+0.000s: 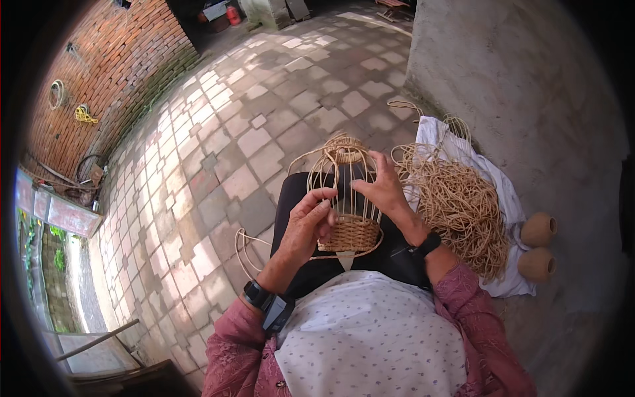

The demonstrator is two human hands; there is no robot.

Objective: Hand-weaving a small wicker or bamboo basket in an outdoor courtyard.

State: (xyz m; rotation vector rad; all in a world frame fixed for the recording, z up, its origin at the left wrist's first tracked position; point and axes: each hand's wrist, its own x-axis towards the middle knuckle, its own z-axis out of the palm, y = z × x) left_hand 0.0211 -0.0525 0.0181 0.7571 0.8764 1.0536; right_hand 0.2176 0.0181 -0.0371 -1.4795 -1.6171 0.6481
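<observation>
Loosely curled, the left hand was at the left side of the basket, thumb and forefinger drawn close together by its open ribs; from where I stood I couldn't tell whether they pinched one. The right hand was spread wide, thumb and forefinger parted at the basket's upper right, the thumb tip pointing in toward the ribs. So the basket lay between the two hands, its woven base nearest the belly and its small woven top farthest out. A spotted white apron covered the person's front, between pink sleeves, and each wrist wore a black band. Dark trousers made the lap under the basket. One thin strand looped out left of the left forearm. Off to the right, a heap of tan cord lay on a white cloth, with two round pots beside it, near the grey wall. Farther off, sunlight patched the paved floor, and a yellow coil hung on the brick wall.
</observation>
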